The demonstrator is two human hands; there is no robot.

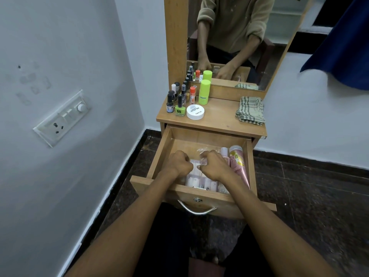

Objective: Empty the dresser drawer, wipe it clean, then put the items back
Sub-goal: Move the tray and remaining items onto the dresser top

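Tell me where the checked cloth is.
The checked cloth lies folded at the right edge of the dresser top, behind the open drawer.

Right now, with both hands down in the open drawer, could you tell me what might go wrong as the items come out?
1. Both hands, left hand and right hand, grip one clear plastic packet of small pink items; if it is open or tears, pieces may scatter into the drawer.
2. The pink tube lies right beside the right hand and could get dragged along.
3. The bottles crowd the dresser top's left rear; setting more there may topple them.
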